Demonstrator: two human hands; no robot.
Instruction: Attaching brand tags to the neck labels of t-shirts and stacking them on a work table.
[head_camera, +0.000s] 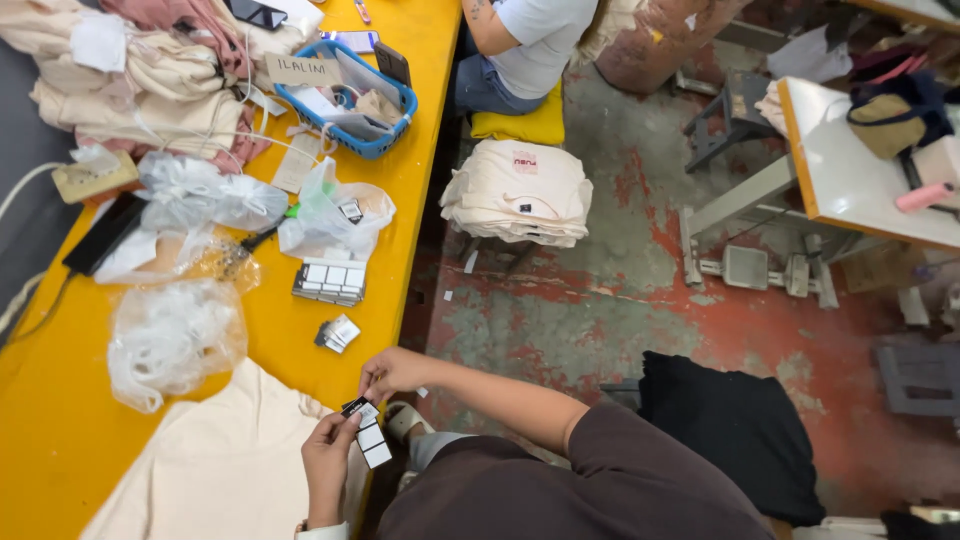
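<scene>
My left hand (328, 458) holds a small bunch of white hang tags (373, 445) with a black tag (354, 406) on top, at the near edge of the yellow table (400, 170). The fingers of my right hand (392, 370) pinch the top of that same bunch. Both hands hover over a cream garment (215, 470) spread flat on the table. A small loose pile of tags (337, 333) and a larger stack of white tags (329, 281) lie on the table a little beyond my hands.
Clear plastic bags (175, 335) are scattered on the table, with a blue basket (385, 140), a folded clothes pile (150, 80) and a phone (100, 235) further off. Folded cream shirts (518, 190) rest on a stool. Another person (525, 45) sits beyond. A black cloth (735, 425) is beside me.
</scene>
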